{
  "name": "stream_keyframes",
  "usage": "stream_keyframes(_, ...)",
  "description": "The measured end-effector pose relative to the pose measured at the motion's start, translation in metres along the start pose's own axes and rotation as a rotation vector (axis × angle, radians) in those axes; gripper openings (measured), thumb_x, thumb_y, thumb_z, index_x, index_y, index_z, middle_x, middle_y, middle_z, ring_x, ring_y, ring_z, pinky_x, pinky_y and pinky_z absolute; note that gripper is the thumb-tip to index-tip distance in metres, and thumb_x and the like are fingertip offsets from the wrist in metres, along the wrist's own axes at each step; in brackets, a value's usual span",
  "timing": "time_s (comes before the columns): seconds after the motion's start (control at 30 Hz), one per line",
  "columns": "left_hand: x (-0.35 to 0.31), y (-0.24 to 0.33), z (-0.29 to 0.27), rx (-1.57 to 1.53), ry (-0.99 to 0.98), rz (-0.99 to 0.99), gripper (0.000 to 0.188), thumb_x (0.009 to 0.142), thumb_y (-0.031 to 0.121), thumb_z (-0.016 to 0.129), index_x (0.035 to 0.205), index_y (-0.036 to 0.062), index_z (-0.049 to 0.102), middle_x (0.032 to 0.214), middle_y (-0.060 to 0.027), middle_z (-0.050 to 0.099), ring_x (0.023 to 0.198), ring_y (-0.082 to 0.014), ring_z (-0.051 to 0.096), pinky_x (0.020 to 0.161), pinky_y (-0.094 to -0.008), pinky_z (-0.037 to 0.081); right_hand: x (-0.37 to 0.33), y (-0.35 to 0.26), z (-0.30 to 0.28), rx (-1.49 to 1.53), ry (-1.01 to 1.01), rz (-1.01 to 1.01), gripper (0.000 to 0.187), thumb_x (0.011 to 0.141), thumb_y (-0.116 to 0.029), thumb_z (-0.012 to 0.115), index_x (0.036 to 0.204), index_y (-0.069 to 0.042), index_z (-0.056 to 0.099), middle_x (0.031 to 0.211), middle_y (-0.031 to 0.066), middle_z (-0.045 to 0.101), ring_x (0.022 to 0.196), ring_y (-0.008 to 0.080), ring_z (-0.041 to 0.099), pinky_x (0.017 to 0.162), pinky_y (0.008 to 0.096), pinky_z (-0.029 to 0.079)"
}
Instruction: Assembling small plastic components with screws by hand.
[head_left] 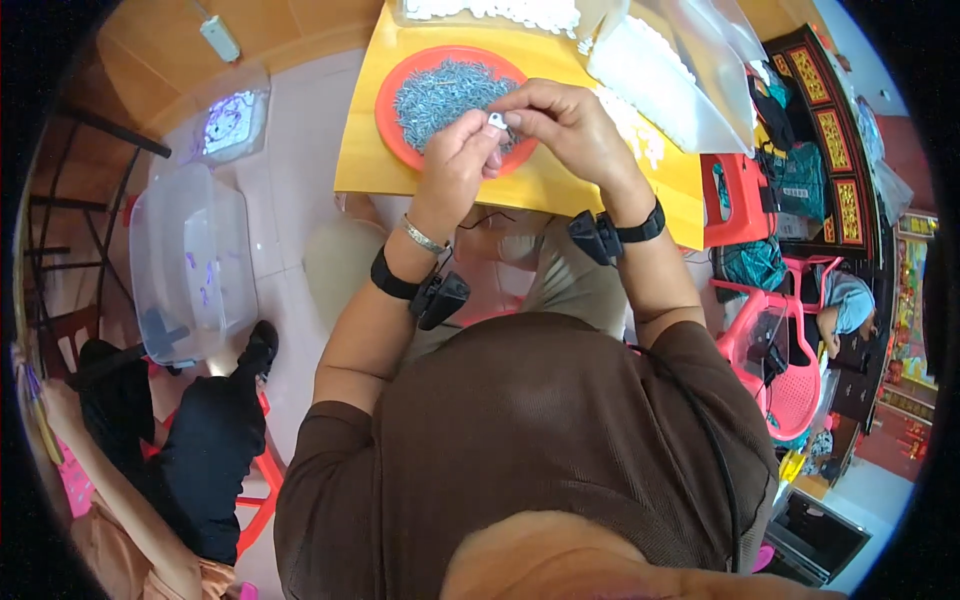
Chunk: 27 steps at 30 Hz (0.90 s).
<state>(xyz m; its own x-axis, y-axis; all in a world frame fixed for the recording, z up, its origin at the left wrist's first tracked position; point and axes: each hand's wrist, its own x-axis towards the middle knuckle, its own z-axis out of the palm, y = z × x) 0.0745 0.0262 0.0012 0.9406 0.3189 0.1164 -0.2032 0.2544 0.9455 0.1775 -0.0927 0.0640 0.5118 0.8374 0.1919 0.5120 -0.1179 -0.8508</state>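
Above a round red tray [386,128] heaped with small grey metal nails [440,98], my two hands meet. A small white plastic clip [497,120] is pinched between the thumb and fingers of my left hand [460,158]. My right hand [570,128] comes in from the other side, its thumb and forefinger closed right at the clip. Whatever those right fingertips hold is too small to make out. Both wrists wear black straps with black devices, and a bracelet sits on the left one.
The tray rests on a yellow table [360,165]. A clear bin [735,120] of white pieces leans at the right, with loose white pieces [645,135] beside it. Another clear bin [190,260] stands on the floor at left, near a seated person [205,450]. Pink chairs [785,375] stand right.
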Motion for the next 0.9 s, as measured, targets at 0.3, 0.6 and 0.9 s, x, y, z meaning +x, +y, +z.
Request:
stream_keyframes(0.3, 0.009, 0.004, -0.023, 0.014, 0.127, 0.0, 0.013, 0.087, 0.014, 0.046, 0.083, 0.0039, 0.054, 0.066, -0.0005, 0.053, 0.056, -0.006, 0.048, 0.051, -0.0179, 0.037, 0.026, 0.003, 0.03, 0.067, 0.092, -0.029, 0.011, 0.079, -0.005, 0.06, 0.088, -0.002, 0.065, 0.068, 0.006, 0.062, 0.06, 0.0107, 0.057, 0.055, 0.0238, 0.045)
stream_keyframes(0.6, 0.011, -0.004, -0.022, 0.187, 0.155, 0.059, 0.012, 0.085, 0.012, 0.048, 0.076, 0.0057, 0.053, 0.063, 0.0025, 0.049, 0.056, -0.0045, 0.043, 0.051, -0.0186, 0.034, 0.023, 0.02, 0.029, 0.045, 0.091, -0.099, 0.012, 0.078, -0.006, 0.06, 0.088, -0.002, 0.065, 0.071, 0.0066, 0.061, 0.061, 0.0121, 0.055, 0.057, 0.0244, 0.045)
stream_keyframes(0.9, 0.008, 0.01, -0.017, 0.066, 0.262, -0.041, 0.015, 0.084, 0.013, 0.046, 0.075, 0.0042, 0.053, 0.063, -0.0017, 0.053, 0.057, -0.0089, 0.049, 0.052, -0.0207, 0.036, 0.024, 0.039, 0.024, -0.679, 0.232, -0.18, 0.011, 0.075, -0.012, 0.061, 0.084, -0.007, 0.066, 0.076, 0.0117, 0.06, 0.073, 0.0264, 0.061, 0.063, 0.0372, 0.049)
